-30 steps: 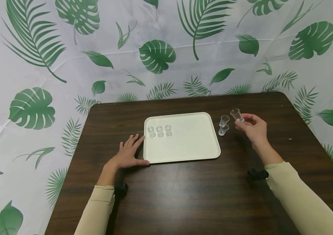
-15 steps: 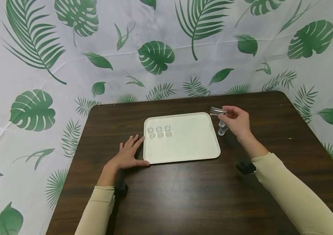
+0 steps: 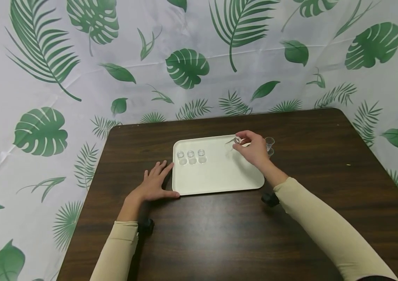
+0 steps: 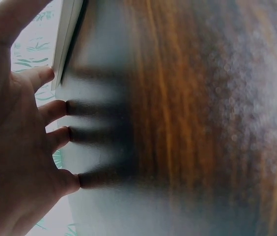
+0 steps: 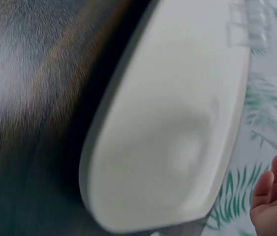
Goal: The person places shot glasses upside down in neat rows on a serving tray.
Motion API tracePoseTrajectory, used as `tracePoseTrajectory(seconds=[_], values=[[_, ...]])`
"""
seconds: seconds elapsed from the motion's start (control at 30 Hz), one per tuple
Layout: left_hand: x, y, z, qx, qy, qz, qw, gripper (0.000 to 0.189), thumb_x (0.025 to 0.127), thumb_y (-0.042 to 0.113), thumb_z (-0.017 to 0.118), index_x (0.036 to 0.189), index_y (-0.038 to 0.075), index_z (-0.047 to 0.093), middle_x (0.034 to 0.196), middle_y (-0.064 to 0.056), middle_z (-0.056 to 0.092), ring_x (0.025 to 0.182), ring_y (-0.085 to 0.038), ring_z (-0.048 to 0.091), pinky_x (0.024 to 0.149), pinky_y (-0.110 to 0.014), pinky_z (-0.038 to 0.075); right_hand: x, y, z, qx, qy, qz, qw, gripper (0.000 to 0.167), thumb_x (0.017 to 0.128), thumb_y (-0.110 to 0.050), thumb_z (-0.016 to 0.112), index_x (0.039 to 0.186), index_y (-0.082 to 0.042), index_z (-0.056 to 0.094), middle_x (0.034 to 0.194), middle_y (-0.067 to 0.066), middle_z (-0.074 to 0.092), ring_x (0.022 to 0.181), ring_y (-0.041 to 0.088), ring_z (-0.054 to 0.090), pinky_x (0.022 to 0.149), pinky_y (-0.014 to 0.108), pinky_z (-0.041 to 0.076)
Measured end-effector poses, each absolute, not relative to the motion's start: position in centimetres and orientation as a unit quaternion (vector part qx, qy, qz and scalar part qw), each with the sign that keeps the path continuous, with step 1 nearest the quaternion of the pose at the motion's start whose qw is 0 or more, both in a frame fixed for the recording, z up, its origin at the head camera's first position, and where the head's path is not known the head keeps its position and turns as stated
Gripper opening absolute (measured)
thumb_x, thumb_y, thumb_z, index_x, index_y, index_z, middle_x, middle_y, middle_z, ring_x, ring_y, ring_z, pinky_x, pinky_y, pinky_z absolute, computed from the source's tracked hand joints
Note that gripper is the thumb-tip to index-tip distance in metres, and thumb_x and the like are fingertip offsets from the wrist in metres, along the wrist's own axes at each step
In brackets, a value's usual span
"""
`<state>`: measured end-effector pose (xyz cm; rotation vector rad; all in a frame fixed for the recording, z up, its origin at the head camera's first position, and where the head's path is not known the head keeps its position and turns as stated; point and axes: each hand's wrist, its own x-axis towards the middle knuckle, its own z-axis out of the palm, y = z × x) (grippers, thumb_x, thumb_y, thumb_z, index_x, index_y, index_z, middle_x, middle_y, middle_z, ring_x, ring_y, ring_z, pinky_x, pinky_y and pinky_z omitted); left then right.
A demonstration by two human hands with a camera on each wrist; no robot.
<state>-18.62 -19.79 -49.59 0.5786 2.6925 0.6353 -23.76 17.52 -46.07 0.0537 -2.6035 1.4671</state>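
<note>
My right hand [image 3: 255, 149] pinches a clear shot glass [image 3: 233, 141] above the far right part of the white tray [image 3: 220, 175]. The glass tips over with its wide mouth toward the left. In the right wrist view, the right hand [image 5: 276, 196] shows only at the lower right edge. My left hand [image 3: 152, 185] lies spread at the tray's left side, thumb at the near left corner and fingertips on the table. Three clear shot glasses [image 3: 191, 155] stand in a row at the tray's left, narrow ends up.
Just right of the tray are two more shot glasses [image 3: 269, 143], partly hidden by the right hand. The dark wooden table [image 3: 199, 234] ends at a white cloth [image 3: 142, 93] printed with green leaves.
My right hand has carried the shot glass leftward from beside the tray to over it, turning it from nearly upright to tipped over. The left hand has stayed in place.
</note>
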Motion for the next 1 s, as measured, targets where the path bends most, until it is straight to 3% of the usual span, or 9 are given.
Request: tracePoseTrajectory(seconds=[0.4, 1.0], values=[[-18.7, -19.9, -50.0, 0.202, 0.942, 0.216, 0.161, 0.114, 0.073, 0.071, 0.071, 0.160, 0.023, 0.013, 0.163, -0.014, 0.007, 0.149, -0.036, 0.000, 0.108, -0.071, 0.000, -23.4, 13.2, -47.7, 0.146, -0.907, 0.383, 0.098, 0.033, 0.082, -0.002, 0.075, 0.114, -0.006, 0.071, 0.104, 0.008, 0.068, 0.087, 0.025, 0.061, 0.078, 0.041, 0.046], [-18.6, -19.8, -49.8, 0.201, 0.942, 0.218, 0.154, 0.114, 0.073, 0.068, 0.073, 0.159, 0.020, 0.016, 0.163, -0.016, 0.009, 0.148, -0.039, 0.002, 0.106, -0.073, 0.000, -23.9, 10.5, -48.5, 0.147, -0.917, 0.369, 0.050, 0.034, 0.084, -0.003, 0.071, 0.118, -0.009, 0.071, 0.109, 0.005, 0.067, 0.092, 0.022, 0.061, 0.079, 0.038, 0.047]])
